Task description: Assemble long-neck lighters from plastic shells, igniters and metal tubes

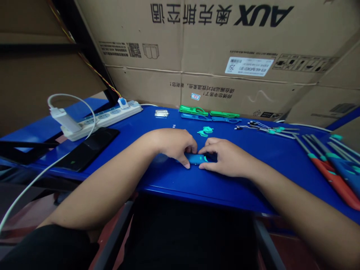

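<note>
A blue lighter casing (197,159) with a teal edge at its right end lies low over the blue table, between my two hands. My left hand (176,144) grips its left end, thumb in front and fingers behind. At the other end, my right hand (225,157) pinches it with thumb and forefinger; part of the casing is hidden by the fingers. Just beyond sit several small teal plastic parts (205,131). Farther back, green casing halves (194,110) lie above blue casing halves (196,117).
Left are a white power strip (112,117), a plugged-in charger (65,120) and a black phone (90,150). Small metal cylinders (161,113) lie at the back. Rods with wires (274,130) and red and blue long lighters (330,178) occupy the right. Cardboard (202,45) walls the back.
</note>
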Tool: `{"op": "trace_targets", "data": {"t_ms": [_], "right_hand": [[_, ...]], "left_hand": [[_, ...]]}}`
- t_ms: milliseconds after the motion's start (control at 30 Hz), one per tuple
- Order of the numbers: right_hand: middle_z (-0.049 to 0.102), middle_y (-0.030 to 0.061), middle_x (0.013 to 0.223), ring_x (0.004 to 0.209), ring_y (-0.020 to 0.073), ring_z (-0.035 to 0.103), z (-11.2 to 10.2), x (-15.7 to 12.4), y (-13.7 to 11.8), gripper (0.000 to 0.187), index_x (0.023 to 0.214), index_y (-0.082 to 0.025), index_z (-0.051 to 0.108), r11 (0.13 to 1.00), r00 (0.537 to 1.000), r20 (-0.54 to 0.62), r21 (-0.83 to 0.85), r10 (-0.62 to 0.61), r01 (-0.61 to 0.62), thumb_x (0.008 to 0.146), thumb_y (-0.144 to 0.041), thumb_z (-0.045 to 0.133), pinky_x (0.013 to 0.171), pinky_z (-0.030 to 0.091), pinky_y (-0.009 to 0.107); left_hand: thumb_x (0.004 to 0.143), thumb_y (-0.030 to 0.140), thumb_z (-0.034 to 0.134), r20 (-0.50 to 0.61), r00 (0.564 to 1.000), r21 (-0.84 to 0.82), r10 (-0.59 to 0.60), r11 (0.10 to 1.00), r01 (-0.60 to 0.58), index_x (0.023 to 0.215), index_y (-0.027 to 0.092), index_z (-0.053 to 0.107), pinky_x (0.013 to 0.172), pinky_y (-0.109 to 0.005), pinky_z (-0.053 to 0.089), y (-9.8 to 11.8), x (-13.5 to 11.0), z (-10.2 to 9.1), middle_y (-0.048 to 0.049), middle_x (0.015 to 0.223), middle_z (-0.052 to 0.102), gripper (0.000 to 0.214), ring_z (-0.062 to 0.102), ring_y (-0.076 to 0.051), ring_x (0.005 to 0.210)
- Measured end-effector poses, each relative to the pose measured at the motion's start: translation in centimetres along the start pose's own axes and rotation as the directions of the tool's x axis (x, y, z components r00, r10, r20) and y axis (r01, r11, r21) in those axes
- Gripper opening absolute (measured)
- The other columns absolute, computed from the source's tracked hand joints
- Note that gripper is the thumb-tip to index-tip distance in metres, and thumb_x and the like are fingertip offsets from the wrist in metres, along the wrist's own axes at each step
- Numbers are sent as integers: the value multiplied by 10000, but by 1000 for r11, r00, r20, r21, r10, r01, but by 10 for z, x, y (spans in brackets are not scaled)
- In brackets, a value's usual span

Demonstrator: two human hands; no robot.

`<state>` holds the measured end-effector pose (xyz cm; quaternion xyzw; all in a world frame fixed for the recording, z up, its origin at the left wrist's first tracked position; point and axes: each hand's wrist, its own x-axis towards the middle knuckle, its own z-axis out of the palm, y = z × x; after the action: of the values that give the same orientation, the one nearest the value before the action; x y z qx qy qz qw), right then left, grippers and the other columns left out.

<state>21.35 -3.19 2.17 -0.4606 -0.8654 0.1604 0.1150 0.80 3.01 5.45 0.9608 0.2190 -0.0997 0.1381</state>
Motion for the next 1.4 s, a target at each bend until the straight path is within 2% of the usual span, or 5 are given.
{"op": "trace_targets", "data": {"t_ms": [733,967,1133,1267,1400], "right_hand": [[677,52,985,878,204,617,5,4,-2,377,1104,-235,752,995,994,47,-6,95,-95,769,-405,784,735,462,310],[704,37,821,684,168,599,-34,-14,33,393,958,-204,728,980,976,106,34,189,-194,934,-527,505,628,435,299],[696,28,871,759,168,615,-44,-20,45,298,932,-208,733,998,940,342,55,-17,-2,806,-477,707,654,442,275],[666,10,769,698,145,590,-34,-14,34,146,816,-192,704,990,952,278,-16,-130,140,831,-336,692,635,412,265],[684,33,819,762,162,613,-34,-13,26,118,830,-181,706,975,970,153,-81,-191,205,846,-292,669,683,434,279]], "left_hand": [[840,392,687,-62,996,-47,-61,997,58,966,208,745,621,-245,376,3,7,7,-27,868,742,230,630,-159,742],[832,426,665,80,986,-198,-149,967,163,1006,192,716,588,-231,378,-6,12,9,-28,867,740,297,612,-139,666],[779,453,705,82,992,-259,-94,959,112,969,178,690,577,-220,377,-9,10,8,-15,815,711,335,591,-129,652],[770,369,716,47,999,-267,-10,963,23,909,170,681,540,-208,352,-4,12,10,18,727,663,244,549,-107,601],[898,450,582,-169,980,-288,102,946,-148,815,162,715,537,-211,323,2,16,14,22,637,608,327,488,-87,566]]}}
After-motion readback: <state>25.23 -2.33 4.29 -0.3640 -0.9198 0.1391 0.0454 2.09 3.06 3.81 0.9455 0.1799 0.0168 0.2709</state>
